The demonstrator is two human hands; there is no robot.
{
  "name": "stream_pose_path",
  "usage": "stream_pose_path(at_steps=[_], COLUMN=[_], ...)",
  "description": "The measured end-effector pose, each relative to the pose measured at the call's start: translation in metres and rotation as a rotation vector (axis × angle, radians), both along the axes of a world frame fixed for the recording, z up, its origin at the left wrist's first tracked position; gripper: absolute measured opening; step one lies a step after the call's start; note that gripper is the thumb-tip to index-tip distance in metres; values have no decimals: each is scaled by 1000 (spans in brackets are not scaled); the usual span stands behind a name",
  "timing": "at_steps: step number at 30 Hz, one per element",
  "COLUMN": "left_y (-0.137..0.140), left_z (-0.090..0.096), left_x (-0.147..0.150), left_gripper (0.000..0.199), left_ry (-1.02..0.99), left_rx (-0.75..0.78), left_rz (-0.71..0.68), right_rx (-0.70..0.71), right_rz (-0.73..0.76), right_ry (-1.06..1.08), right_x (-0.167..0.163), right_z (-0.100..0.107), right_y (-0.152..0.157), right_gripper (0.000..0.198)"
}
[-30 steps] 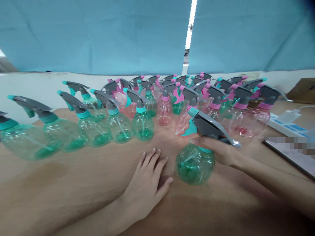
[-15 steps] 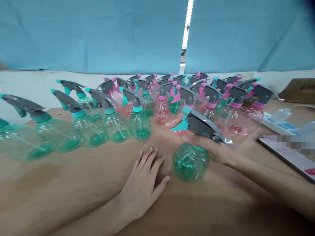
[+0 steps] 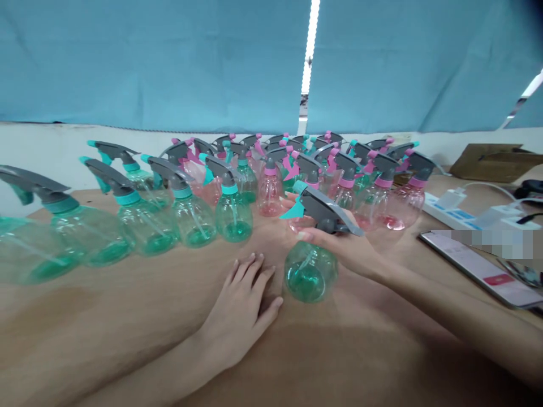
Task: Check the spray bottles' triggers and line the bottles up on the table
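Note:
My right hand (image 3: pixel 341 243) is wrapped round the neck of a green spray bottle (image 3: pixel 311 274), thumb in front and the other fingers partly hidden behind the grey spray head. This bottle has a teal trigger and nozzle, and it is nearly upright; whether its base touches the table I cannot tell. My left hand (image 3: pixel 241 305) lies flat on the wooden table (image 3: pixel 161 316), fingers spread, holding nothing, just left of that bottle. Beyond it stands a row of green spray bottles (image 3: pixel 234 217). Behind my right hand are several pink spray bottles (image 3: pixel 270 195).
More pink and green bottles crowd the back of the table by the white wall. On the right are a phone (image 3: pixel 479 271), a white power strip (image 3: pixel 449 212) with plugs and cables, and a cardboard box (image 3: pixel 487 163). A blue curtain (image 3: pixel 169 68) hangs behind.
The green bottle in my right hand has come more upright, its spray head shifting left. The whole view has swung slightly right. My left hand keeps its place on the table.

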State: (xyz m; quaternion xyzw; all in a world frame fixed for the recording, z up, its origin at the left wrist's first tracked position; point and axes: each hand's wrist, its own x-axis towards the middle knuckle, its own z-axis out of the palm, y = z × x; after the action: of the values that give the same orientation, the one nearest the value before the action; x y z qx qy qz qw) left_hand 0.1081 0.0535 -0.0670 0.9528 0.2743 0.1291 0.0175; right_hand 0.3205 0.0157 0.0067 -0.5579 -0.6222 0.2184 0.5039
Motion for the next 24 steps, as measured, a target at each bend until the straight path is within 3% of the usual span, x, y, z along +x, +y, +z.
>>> stream_pose_path(at_steps=[6, 8, 10, 14, 21, 24], left_y=[0, 0, -1, -2, -3, -3], left_z=[-2, -2, -2, -1, 1, 0], left_x=[0, -1, -1, -1, -1, 0], left_gripper=[45, 44, 43, 44, 41, 44], left_ry=[-16, -15, -8, 7, 2, -19], left_rx=[3, 5, 9, 5, -6, -6], left_rz=[5, 6, 8, 15, 19, 24], right_rx=[0, 28, 29, -10, -53, -3], right_rz=[49, 74, 45, -58, -158, -231], right_ry=[-244, -295, -332, -309, -374, -459], right_x=[12, 17, 21, 24, 15, 8], right_z=[-8, -11, -16, -25, -20, -18], right_y=[-16, -25, -32, -41, -21, -4], right_gripper=[26, 45, 57, 49, 58, 58])
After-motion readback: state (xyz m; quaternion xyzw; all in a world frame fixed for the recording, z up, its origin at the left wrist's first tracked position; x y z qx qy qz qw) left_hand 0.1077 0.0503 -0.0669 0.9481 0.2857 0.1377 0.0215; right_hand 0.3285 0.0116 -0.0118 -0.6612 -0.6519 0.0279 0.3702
